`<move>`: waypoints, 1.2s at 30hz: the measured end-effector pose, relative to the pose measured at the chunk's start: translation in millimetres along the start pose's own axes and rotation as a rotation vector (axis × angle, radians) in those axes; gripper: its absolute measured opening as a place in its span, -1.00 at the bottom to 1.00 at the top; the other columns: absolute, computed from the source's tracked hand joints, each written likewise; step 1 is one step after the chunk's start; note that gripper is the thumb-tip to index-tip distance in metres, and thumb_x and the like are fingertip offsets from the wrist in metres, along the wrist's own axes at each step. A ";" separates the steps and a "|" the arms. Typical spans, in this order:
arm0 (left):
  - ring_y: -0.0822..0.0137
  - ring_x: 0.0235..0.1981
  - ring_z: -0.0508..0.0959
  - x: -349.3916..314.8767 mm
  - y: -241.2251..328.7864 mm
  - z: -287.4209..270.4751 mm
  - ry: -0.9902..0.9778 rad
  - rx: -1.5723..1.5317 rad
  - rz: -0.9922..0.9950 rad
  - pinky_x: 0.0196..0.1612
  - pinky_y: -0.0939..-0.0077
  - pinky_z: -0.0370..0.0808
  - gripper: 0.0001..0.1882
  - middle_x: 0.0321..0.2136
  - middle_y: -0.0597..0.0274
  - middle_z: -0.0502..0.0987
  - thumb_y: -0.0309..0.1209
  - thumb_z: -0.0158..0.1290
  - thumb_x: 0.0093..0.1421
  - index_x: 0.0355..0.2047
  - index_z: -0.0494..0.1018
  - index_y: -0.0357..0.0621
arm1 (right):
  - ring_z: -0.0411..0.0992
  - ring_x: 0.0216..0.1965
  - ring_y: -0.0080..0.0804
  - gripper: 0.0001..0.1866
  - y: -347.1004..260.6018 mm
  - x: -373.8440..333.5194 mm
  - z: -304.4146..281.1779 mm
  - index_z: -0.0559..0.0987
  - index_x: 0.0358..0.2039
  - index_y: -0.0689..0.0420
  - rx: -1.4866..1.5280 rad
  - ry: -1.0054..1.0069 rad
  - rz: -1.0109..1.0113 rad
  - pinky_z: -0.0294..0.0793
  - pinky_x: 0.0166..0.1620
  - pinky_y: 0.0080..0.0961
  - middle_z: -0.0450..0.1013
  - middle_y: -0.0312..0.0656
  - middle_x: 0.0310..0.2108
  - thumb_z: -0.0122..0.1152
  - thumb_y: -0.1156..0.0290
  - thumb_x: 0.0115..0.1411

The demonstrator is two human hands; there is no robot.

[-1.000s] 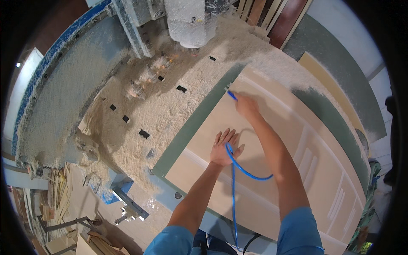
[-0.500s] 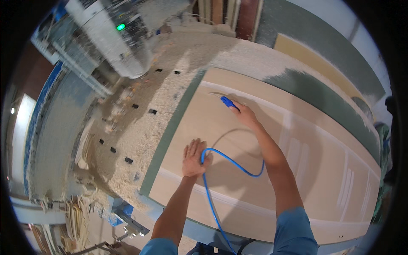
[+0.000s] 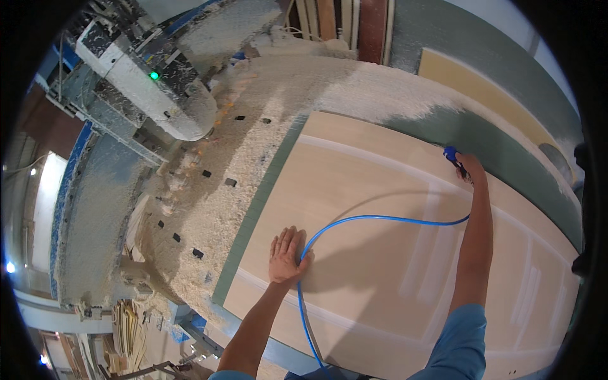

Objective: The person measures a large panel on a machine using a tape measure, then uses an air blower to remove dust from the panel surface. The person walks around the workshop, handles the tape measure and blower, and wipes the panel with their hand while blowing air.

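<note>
A large pale wooden panel (image 3: pixel 373 161) with routed grooves lies flat before me on a green board (image 3: pixel 269 196). Near its far edge, my right hand (image 3: pixel 470 168) is closed around a blue air blow gun (image 3: pixel 451 154). My fingers partly hide the gun's body. Its blue hose (image 3: pixel 380 218) arcs across the panel from my right forearm to my left hand (image 3: pixel 287 258), then drops toward the lower edge. That left hand rests palm down on the panel with fingers stretched, the hose running against its thumb.
At the upper left stands a dusty white machine head (image 3: pixel 149 82) with a green light. Sawdust (image 3: pixel 215 209) coats the bed left of the panel, around several black slots. A tan board strip (image 3: pixel 481 92) lies beyond the panel. Wood offcuts (image 3: pixel 128 329) are piled at lower left.
My right hand has swept the air blow gun to the right along the panel's far side, drawing the hose into a longer arc. My left hand stays on the panel.
</note>
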State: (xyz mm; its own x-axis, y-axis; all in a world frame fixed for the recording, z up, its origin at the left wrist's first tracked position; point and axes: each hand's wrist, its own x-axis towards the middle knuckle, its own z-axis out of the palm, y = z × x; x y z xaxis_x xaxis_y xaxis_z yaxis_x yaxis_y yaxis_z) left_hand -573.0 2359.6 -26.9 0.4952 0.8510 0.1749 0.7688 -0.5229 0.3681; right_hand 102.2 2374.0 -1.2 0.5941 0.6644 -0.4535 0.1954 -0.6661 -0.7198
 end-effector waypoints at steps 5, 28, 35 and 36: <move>0.04 0.39 0.18 2.8 2.0 -3.7 -0.031 -0.005 -0.024 0.44 0.00 0.03 -0.32 0.33 0.13 0.26 -0.03 0.07 0.22 0.30 0.30 0.02 | 0.28 -0.80 -0.44 -0.52 -62.3 39.4 94.3 0.36 -0.49 0.04 0.118 -0.241 -0.061 0.18 -0.75 -0.46 0.37 -0.22 -0.73 0.06 -0.09 0.35; 0.03 0.38 0.21 0.0 -7.8 7.0 0.013 0.002 0.010 0.43 0.03 0.03 -0.34 0.32 0.11 0.28 -0.05 0.05 0.22 0.29 0.33 0.00 | 0.60 -0.46 -0.28 -0.87 -7.2 95.4 139.7 0.67 -0.51 0.04 -0.934 0.487 -0.121 0.59 -0.43 -0.34 0.62 -0.16 -0.43 0.38 0.29 0.06; 0.05 0.39 0.19 0.3 -7.7 5.5 0.011 -0.034 0.002 0.43 0.00 0.04 -0.34 0.33 0.14 0.28 -0.04 0.07 0.21 0.29 0.33 0.03 | 0.27 -0.78 -0.42 -0.64 -120.7 77.8 245.8 0.33 -0.44 0.10 0.856 0.160 0.204 0.10 -0.77 -0.42 0.27 -0.25 -0.68 -0.01 0.11 0.40; 0.05 0.39 0.19 0.7 -7.3 5.0 0.012 -0.035 0.005 0.43 0.01 0.04 -0.33 0.33 0.15 0.28 -0.05 0.07 0.20 0.29 0.32 0.02 | 0.28 -0.78 -0.42 -0.63 -137.3 72.2 258.9 0.33 -0.41 0.10 0.837 0.103 0.230 0.08 -0.77 -0.46 0.25 -0.26 -0.69 -0.03 0.08 0.41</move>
State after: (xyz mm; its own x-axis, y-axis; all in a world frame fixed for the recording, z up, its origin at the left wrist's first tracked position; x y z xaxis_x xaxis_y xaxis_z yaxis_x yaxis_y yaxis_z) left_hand -576.2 2363.8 -34.0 0.4939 0.8492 0.1871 0.7519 -0.5251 0.3985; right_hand -83.7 2601.2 -71.2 0.6241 0.4830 -0.6142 -0.5512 -0.2849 -0.7842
